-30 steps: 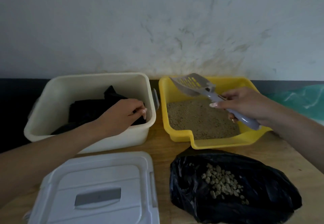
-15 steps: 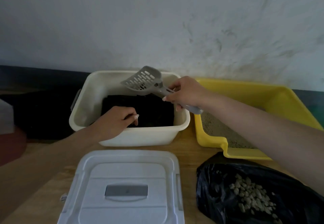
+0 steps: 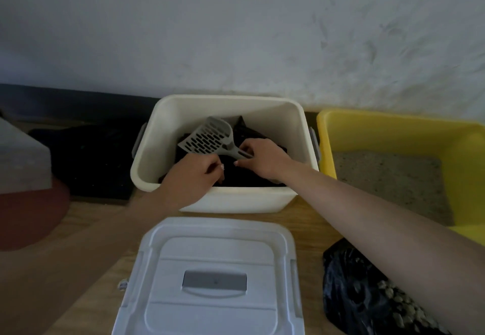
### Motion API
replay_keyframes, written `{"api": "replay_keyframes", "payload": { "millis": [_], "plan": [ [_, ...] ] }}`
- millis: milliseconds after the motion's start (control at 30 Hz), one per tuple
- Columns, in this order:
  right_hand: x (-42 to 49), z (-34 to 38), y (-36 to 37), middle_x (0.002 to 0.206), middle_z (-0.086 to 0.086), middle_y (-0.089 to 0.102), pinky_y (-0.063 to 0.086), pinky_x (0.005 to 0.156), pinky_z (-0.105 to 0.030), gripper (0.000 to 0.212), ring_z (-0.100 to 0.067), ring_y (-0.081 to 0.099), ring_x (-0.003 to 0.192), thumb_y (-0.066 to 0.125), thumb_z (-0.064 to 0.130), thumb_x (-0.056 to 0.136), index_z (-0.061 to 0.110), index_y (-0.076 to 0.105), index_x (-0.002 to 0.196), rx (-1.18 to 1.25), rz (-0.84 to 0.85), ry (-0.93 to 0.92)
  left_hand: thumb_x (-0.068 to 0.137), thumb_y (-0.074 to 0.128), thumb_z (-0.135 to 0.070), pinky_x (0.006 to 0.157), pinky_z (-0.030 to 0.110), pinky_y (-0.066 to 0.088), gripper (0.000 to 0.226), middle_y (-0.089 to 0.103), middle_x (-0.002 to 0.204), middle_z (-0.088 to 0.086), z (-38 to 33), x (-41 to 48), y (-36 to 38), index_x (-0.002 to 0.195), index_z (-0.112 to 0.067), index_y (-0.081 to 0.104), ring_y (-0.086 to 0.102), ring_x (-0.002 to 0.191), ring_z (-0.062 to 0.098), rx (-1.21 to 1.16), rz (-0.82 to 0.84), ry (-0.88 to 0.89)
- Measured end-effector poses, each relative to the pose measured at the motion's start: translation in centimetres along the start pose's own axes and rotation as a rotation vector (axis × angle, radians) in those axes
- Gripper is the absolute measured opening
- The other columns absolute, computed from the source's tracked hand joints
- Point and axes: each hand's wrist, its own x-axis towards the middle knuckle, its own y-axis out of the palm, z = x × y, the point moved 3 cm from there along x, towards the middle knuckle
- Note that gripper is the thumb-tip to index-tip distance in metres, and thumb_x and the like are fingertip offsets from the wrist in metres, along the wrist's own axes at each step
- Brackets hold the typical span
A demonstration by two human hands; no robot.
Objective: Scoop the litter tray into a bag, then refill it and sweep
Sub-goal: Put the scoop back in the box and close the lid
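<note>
A cream storage bin (image 3: pixel 262 200) stands against the wall with a black bag (image 3: pixel 252 177) inside it. Over the bin my right hand (image 3: pixel 265 161) grips the handle of a grey slotted litter scoop (image 3: pixel 207 137), whose head points left and up. My left hand (image 3: pixel 191 177) reaches over the bin's front rim and pinches the black bag just beside the right hand. The yellow litter tray (image 3: pixel 367 130) with sandy litter (image 3: pixel 388 177) sits to the right of the bin. A second black bag (image 3: pixel 349 298) holding pale pellets (image 3: pixel 401 305) lies at the lower right, partly behind my right forearm.
The bin's white lid (image 3: pixel 215 277) with a grey handle lies flat on the wooden table in front of the bin. A dark mat (image 3: pixel 91 164) lies left of the bin, and a grey and reddish object (image 3: pixel 23 177) sits at the far left edge.
My right hand has carried the scoop from over the yellow tray leftward and down into the cream bin. My left hand stayed at the bag in the bin.
</note>
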Motion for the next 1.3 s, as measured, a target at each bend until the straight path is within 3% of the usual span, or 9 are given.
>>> {"api": "replay_keyframes", "payload": {
  "millis": [100, 200, 267, 367, 567, 700, 800, 1167, 1300],
  "plan": [
    [0.5, -0.4, 1.0, 0.108, -0.003, 0.066, 0.050, 0.081, -0.034, 0.037, -0.020, 0.061, 0.097, 0.067, 0.037, 0.085, 0.017, 0.063, 0.117, -0.040, 0.018, 0.021, 0.095, 0.051, -0.026, 0.056, 0.014, 0.037, 0.021, 0.059, 0.070, -0.012, -0.1, 0.0, 0.0, 0.080, -0.019, 0.064, 0.054, 0.068, 0.004, 0.052, -0.023, 0.003],
    [1.0, -0.7, 1.6, 0.102, -0.004, 0.069, 0.050, 0.075, -0.030, 0.035, -0.018, 0.063, 0.091, 0.070, 0.035, 0.084, 0.015, 0.070, 0.112, -0.046, 0.066, 0.079, 0.096, 0.049, -0.027, 0.051, 0.014, 0.030, 0.021, 0.053, 0.066, -0.015, -0.1, 0.0, 0.1, 0.083, -0.019, 0.063, 0.050, 0.062, 0.001, 0.091, -0.044, 0.018],
    [1.4, -1.0, 1.7, 0.105, -0.006, 0.070, 0.053, 0.082, -0.033, 0.035, -0.020, 0.064, 0.096, 0.072, 0.033, 0.082, 0.013, 0.070, 0.111, -0.074, 0.082, 0.116, 0.096, 0.049, -0.027, 0.051, 0.015, 0.028, 0.021, 0.053, 0.067, -0.015, 0.0, 0.0, 0.2, 0.084, -0.018, 0.063, 0.050, 0.062, 0.001, 0.083, -0.035, 0.015],
    [1.8, -1.3, 2.0, 0.109, -0.007, 0.069, 0.052, 0.089, -0.035, 0.040, -0.022, 0.063, 0.102, 0.074, 0.032, 0.080, 0.010, 0.070, 0.112, -0.134, 0.118, 0.141, 0.096, 0.049, -0.027, 0.053, 0.016, 0.030, 0.022, 0.057, 0.071, -0.014, 0.2, 0.1, 0.3, 0.082, -0.018, 0.064, 0.052, 0.065, 0.002, 0.062, -0.013, 0.012],
    [2.0, -1.3, 2.7, 0.103, -0.008, 0.066, 0.053, 0.082, -0.034, 0.042, -0.024, 0.062, 0.097, 0.077, 0.033, 0.077, 0.007, 0.065, 0.109, -0.229, 0.182, 0.139, 0.096, 0.048, -0.027, 0.064, 0.029, 0.046, 0.022, 0.064, 0.079, -0.007, 0.2, 0.0, 0.6, 0.084, -0.017, 0.064, 0.059, 0.075, 0.011, 0.058, 0.021, 0.001],
    [1.9, -0.8, 2.2, 0.106, -0.007, 0.068, 0.055, 0.085, -0.038, 0.032, -0.025, 0.063, 0.099, 0.070, 0.017, 0.079, 0.013, 0.068, 0.111, -0.232, 0.074, 0.082, 0.096, 0.048, -0.027, 0.073, 0.037, 0.051, 0.023, 0.067, 0.083, -0.005, 0.3, -0.1, 0.6, 0.085, -0.017, 0.064, 0.061, 0.079, 0.013, 0.058, 0.032, -0.003],
    [1.9, -0.2, 2.0, 0.109, -0.007, 0.067, 0.055, 0.085, -0.039, 0.033, -0.025, 0.063, 0.102, 0.060, 0.008, 0.083, 0.015, 0.066, 0.115, -0.239, 0.022, 0.030, 0.097, 0.047, -0.026, 0.072, 0.033, 0.050, 0.024, 0.067, 0.085, -0.003, 0.3, 0.2, 0.7, 0.085, -0.015, 0.064, 0.059, 0.080, 0.012, 0.073, 0.072, -0.026],
    [0.9, 0.3, 2.9, 0.142, -0.009, 0.049, 0.037, 0.107, -0.033, 0.048, -0.025, 0.046, 0.130, 0.048, 0.021, 0.096, 0.016, 0.042, 0.144, -0.216, 0.301, -0.019, 0.096, 0.046, -0.026, 0.074, 0.039, 0.052, 0.025, 0.067, 0.086, 0.000, 0.8, 0.6, 0.9, 0.081, -0.015, 0.063, 0.060, 0.079, 0.015, 0.082, 0.128, -0.059],
    [0.8, 0.2, 3.0, 0.149, -0.008, 0.041, 0.034, 0.106, -0.032, 0.054, -0.025, 0.040, 0.134, 0.044, 0.020, 0.097, 0.021, 0.031, 0.149, -0.225, 0.397, 0.009, 0.097, 0.046, -0.024, 0.072, 0.039, 0.052, 0.025, 0.066, 0.086, 0.000, 0.8, 0.7, 0.9, 0.082, -0.014, 0.062, 0.060, 0.077, 0.015, 0.069, 0.127, -0.060]
  ]
}}
